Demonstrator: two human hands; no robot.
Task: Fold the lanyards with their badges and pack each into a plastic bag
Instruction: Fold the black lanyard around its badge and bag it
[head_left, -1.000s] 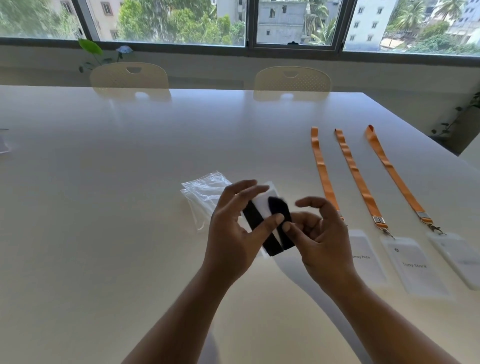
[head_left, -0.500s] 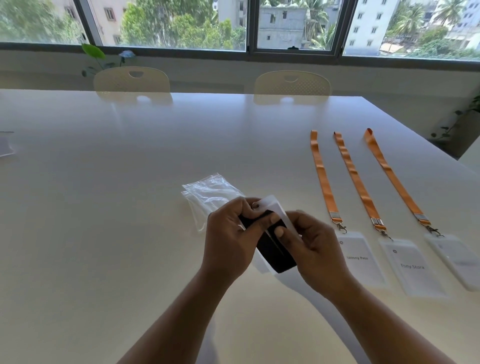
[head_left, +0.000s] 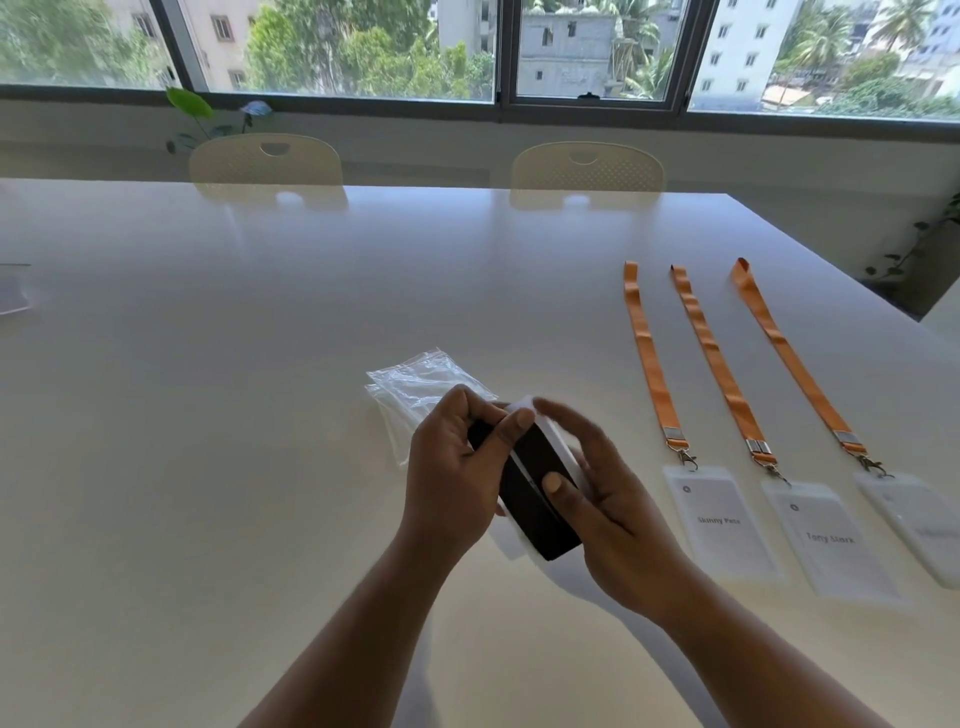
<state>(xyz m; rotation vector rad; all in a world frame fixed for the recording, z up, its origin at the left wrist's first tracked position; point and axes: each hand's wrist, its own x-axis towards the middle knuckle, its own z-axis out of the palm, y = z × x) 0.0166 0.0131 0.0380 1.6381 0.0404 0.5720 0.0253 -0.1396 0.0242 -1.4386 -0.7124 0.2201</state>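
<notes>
- A black fabric lanyard (head_left: 540, 514) lies folded flat against its white plastic badge holder (head_left: 523, 404), and both hands hold the bundle just above the white bench (head_left: 208, 415), near its front middle.
- The left hand (head_left: 452, 478) grips the upper end of the bundle. Its fingers are curled round the near edge and its thumb presses on top.
- The right hand (head_left: 618, 525) grips the other side, with the thumb pressed on the black strap and the fingers wrapped behind the far edge of the holder.
- A small stack of clear zip-top plastic bags (head_left: 415, 382) lies on the bench just beyond the left hand, partly hidden by it.
- To the right, well apart from the hands, three orange ribbon lanyards lie stretched out side by side: the first (head_left: 649, 364), the second (head_left: 711, 364) and the third (head_left: 789, 358).
- Each is clipped to a clear badge holder with a white card. The nearest card reads "Skinny Pete" (head_left: 719, 519) and the middle one "Tony Stark" (head_left: 831, 540). The print on the outer card (head_left: 919, 525) is too blurred to read.
- Two cream perforated chairs (head_left: 265, 158) (head_left: 587, 166) stand at the far edge of the bench, below a wide window.
</notes>
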